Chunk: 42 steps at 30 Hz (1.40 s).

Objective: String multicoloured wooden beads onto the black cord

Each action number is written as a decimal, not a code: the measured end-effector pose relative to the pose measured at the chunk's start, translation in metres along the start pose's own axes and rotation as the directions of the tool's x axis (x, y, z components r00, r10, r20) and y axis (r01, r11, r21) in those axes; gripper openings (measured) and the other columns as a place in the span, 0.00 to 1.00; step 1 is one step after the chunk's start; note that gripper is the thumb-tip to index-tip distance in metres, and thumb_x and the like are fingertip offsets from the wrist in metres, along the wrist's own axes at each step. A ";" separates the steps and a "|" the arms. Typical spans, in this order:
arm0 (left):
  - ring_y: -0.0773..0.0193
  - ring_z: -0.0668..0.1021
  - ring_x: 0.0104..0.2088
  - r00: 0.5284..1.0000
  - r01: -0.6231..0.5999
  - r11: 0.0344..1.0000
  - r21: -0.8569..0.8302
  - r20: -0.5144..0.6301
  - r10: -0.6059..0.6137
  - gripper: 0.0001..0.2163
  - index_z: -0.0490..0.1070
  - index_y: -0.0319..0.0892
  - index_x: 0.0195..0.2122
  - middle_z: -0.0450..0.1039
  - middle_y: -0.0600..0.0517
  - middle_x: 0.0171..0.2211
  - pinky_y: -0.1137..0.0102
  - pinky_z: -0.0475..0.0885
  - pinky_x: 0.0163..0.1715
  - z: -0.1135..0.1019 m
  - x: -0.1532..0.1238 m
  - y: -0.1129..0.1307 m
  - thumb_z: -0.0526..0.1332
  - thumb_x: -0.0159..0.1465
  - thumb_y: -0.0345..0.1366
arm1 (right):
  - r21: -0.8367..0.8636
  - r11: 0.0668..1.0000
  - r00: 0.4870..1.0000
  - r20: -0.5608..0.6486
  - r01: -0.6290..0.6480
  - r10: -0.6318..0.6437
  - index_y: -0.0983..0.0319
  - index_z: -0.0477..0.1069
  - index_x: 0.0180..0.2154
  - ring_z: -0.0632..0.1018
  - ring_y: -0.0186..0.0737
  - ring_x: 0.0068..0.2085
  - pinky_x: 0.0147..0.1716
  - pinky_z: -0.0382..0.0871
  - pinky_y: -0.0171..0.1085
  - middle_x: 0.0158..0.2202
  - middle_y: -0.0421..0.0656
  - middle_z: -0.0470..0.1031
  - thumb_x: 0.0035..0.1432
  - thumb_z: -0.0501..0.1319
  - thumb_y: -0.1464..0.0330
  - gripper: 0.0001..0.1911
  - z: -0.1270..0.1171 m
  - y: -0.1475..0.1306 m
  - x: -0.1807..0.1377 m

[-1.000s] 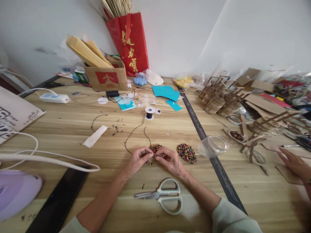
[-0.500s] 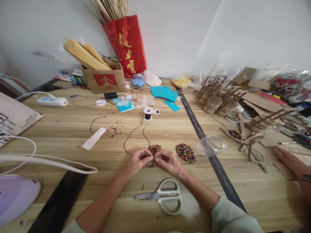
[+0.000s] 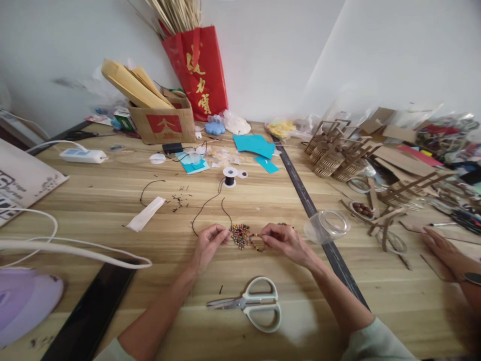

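My right hand [image 3: 287, 241] pinches a string of coloured beads [image 3: 257, 248], which hangs in a curved loop from the fingertips. Just left of it lies a small pile of multicoloured beads [image 3: 240, 235] on the wooden table. My left hand [image 3: 211, 245] is at that pile's left edge, thumb and fingers pressed together; whether anything is between them is hidden. Another bead pile is mostly covered by my right hand. Behind the beads stands a spool of black cord [image 3: 229, 178], its cord trailing toward my left hand. Scissors [image 3: 250, 303] with pale handles lie in front of me.
A clear plastic container [image 3: 328, 225] lies right of my right hand. Small woven baskets [image 3: 330, 155] stand farther back. Another person's hand [image 3: 441, 245] rests at the right. A white paper strip [image 3: 146, 214], white cables [image 3: 93, 244] and a purple appliance [image 3: 28, 306] are on the left.
My hands have parted. The right moved right with the beaded string, over the second bead pile; the left shifted slightly left. The near bead pile now shows between them.
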State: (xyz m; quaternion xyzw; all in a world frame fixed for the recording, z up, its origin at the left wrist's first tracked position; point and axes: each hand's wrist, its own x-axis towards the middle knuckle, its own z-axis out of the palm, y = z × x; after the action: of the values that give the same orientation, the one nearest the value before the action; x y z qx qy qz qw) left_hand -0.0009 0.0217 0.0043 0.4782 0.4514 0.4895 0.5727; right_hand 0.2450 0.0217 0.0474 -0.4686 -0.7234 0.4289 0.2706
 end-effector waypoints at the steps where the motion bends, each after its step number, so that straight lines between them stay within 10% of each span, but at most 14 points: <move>1: 0.67 0.74 0.26 1.000 -0.012 1.000 0.010 -0.020 0.012 0.13 0.73 0.38 0.25 0.74 0.53 0.23 0.73 0.70 0.30 0.000 0.000 -0.001 0.68 0.56 0.44 | -0.041 0.999 1.000 -0.008 -0.009 0.008 0.64 0.72 0.32 0.66 0.31 0.24 0.23 0.57 0.31 0.23 0.38 0.70 0.62 0.58 0.62 0.12 -0.007 0.003 -0.003; 8: 0.65 0.74 0.26 0.970 -0.098 0.970 0.224 -0.196 0.143 0.08 0.73 0.39 0.25 0.73 0.53 0.23 0.72 0.69 0.28 -0.006 0.006 -0.013 0.64 0.54 0.39 | -0.366 0.928 0.994 0.050 -0.072 0.097 0.64 0.73 0.33 0.71 0.34 0.25 0.26 0.59 0.32 0.25 0.40 0.73 0.65 0.54 0.66 0.12 -0.043 0.018 -0.021; 15: 0.60 0.76 0.31 0.947 -0.235 0.779 0.581 -0.042 0.317 0.04 0.74 0.40 0.28 0.75 0.50 0.28 0.68 0.70 0.34 -0.009 0.004 -0.011 0.61 0.59 0.34 | -0.841 0.520 0.987 -0.099 -0.150 0.124 0.63 0.72 0.36 0.77 0.38 0.30 0.26 0.57 0.33 0.36 0.46 0.75 0.66 0.54 0.72 0.09 -0.030 0.012 -0.014; 27: 0.55 0.73 0.35 0.916 -0.342 0.319 0.884 0.239 0.323 0.03 0.73 0.42 0.27 0.75 0.49 0.29 0.62 0.68 0.39 -0.012 0.002 -0.013 0.64 0.58 0.30 | -0.652 0.695 0.949 0.142 0.304 -0.282 0.62 0.70 0.36 0.76 0.35 0.32 0.28 0.59 0.31 0.34 0.42 0.74 0.66 0.57 0.73 0.05 0.038 -0.003 0.023; 31: 0.55 0.74 0.35 0.923 -0.327 0.379 0.865 0.206 0.326 0.05 0.72 0.42 0.26 0.74 0.49 0.28 0.62 0.68 0.39 -0.014 0.005 -0.011 0.61 0.59 0.29 | -0.553 0.757 0.933 0.122 0.348 -0.340 0.62 0.70 0.39 0.76 0.36 0.35 0.33 0.65 0.31 0.35 0.43 0.74 0.66 0.56 0.74 0.05 0.051 0.005 0.033; 42: 0.57 0.81 0.35 0.939 -0.086 0.946 0.313 -0.291 0.182 0.09 0.69 0.42 0.31 0.81 0.47 0.30 0.65 0.73 0.41 -0.022 0.014 -0.003 0.61 0.60 0.42 | -0.360 0.818 0.878 0.012 0.450 -0.478 0.63 0.63 0.59 0.70 0.47 0.58 0.57 0.68 0.48 0.56 0.53 0.68 0.69 0.52 0.69 0.18 0.059 0.030 0.052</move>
State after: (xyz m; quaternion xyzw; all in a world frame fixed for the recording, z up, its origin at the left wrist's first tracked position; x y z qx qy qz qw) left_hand -0.0207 0.0379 -0.0025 0.5036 0.5713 0.5251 0.3799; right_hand 0.1898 0.0535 -0.0083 -0.3355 -0.8692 0.1948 0.3066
